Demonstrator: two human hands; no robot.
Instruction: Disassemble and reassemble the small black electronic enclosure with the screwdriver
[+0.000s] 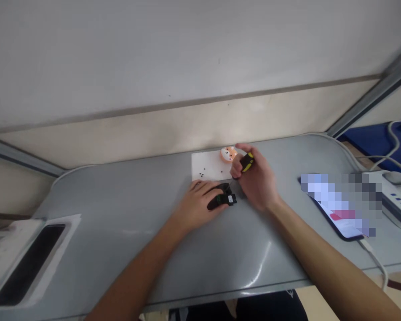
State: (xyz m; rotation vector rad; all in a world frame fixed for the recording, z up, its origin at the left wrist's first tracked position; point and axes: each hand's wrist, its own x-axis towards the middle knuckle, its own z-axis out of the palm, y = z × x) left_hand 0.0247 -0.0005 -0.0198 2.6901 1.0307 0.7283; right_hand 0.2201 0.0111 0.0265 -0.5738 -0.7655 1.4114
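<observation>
My left hand (202, 203) is closed around a small black device (222, 199) with a white label, pressing it down on the grey table. In my right hand (259, 183) is a screwdriver (247, 162) with a black and yellow handle. Its thin shaft slants down to the left, and the tip is at the device; whether it sits in a screw cannot be made out. Just behind the hands lies a white sheet of paper (207, 162). Several tiny dark screws (201, 174) are scattered on it, and an orange and white animal-faced object (228, 154) rests at its right.
A lit phone (337, 214) with a white cable lies on the right, beside a white power strip (399, 200). On the left a dark phone-like slab (31, 263) rests on papers. A pale wall panel (153, 129) borders the table's back edge.
</observation>
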